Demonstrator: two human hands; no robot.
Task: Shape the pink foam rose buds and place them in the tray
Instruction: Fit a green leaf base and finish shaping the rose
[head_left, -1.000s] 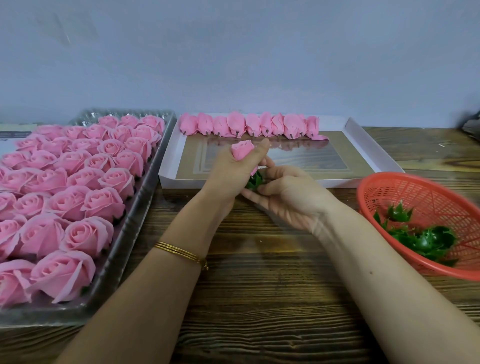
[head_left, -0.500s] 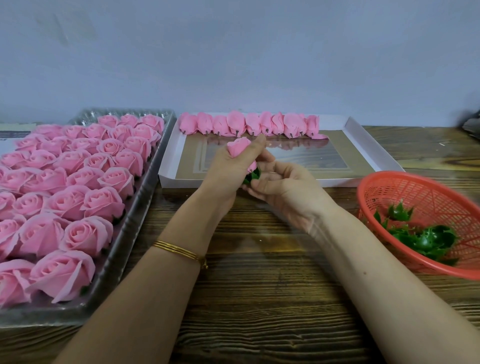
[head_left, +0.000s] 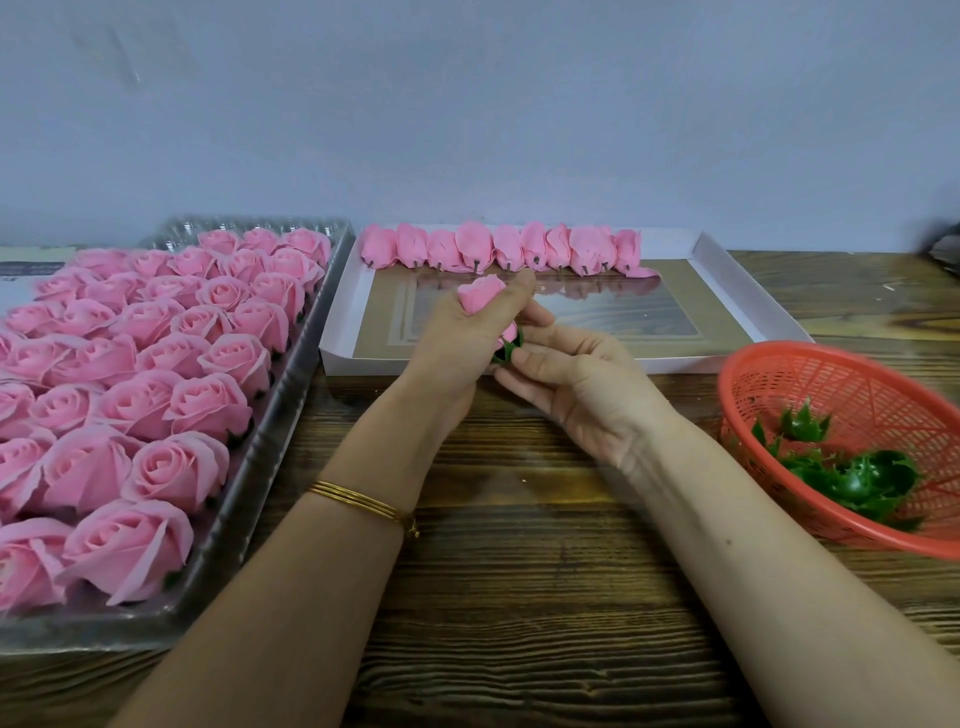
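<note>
My left hand (head_left: 457, 338) grips a pink foam rose bud (head_left: 480, 292) whose tip sticks out above my fingers. At the bud's base sits a green calyx (head_left: 506, 352), which my right hand (head_left: 576, 384) pinches from the right. Both hands hover over the near edge of the white tray (head_left: 748, 306). A row of several shaped pink buds (head_left: 498, 252) lies along the tray's far side.
A clear plastic tray (head_left: 270, 441) full of open pink roses (head_left: 156, 374) fills the left. A red mesh basket (head_left: 852, 395) holding green calyxes (head_left: 852, 473) sits at the right. The wooden table (head_left: 519, 597) lies under my forearms, with a wall behind.
Both hands with the bud have shifted slightly away from me toward the white tray, and my right fingers have closed in on the green calyx.
</note>
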